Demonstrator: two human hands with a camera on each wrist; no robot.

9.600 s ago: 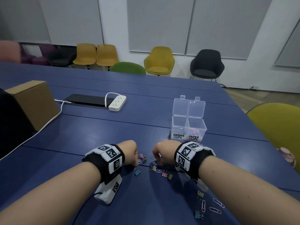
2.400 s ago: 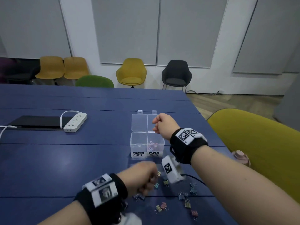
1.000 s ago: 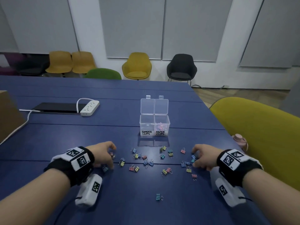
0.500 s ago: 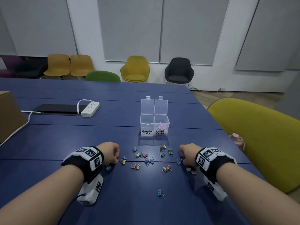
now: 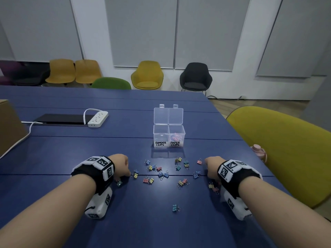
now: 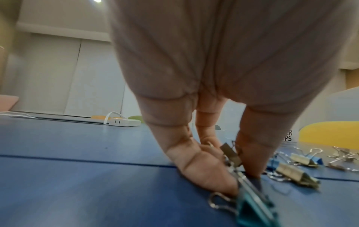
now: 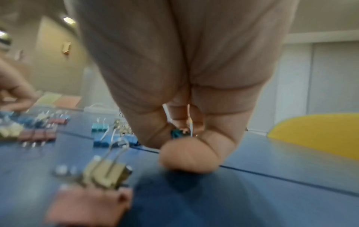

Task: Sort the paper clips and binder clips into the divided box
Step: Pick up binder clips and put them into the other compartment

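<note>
Looking down from the head view, I see my left hand (image 5: 121, 166) and my right hand (image 5: 212, 167) both lowered to the blue table (image 5: 53, 153), one at each side of a scatter of coloured binder clips (image 5: 162, 173). The left wrist view shows the left fingers (image 6: 194, 165) curled down to the table top and pinching a binder clip (image 6: 232, 155) between thumb and fingertips; a teal clip (image 6: 252, 205) lies just in front of them and two yellow ones (image 6: 293, 172) just beside. The right wrist view, which is blurred, shows the right fingers (image 7: 186, 155) curled under with the knuckle on the table, closed round a small teal clip (image 7: 177, 132) in the hollow of the hand. One lone clip (image 5: 175, 208) lies apart, nearer to me than the rest.

The divided box (image 5: 168, 136) stands beyond the scatter, upright, with both clear lids raised. Its left compartment is labelled BINDER CLIPS; I cannot tell whether anything lies in it. Its right compartment, labelled PAPER CLIPS, holds pink and pale paper clips (image 5: 175, 136).

Farther left on the table lie a white power strip (image 5: 97, 119) with its cable, beside a dark flat panel (image 5: 60, 119), and a cardboard box (image 5: 9, 126) at the edge. A yellow chair (image 5: 286, 149) stands at my right.
</note>
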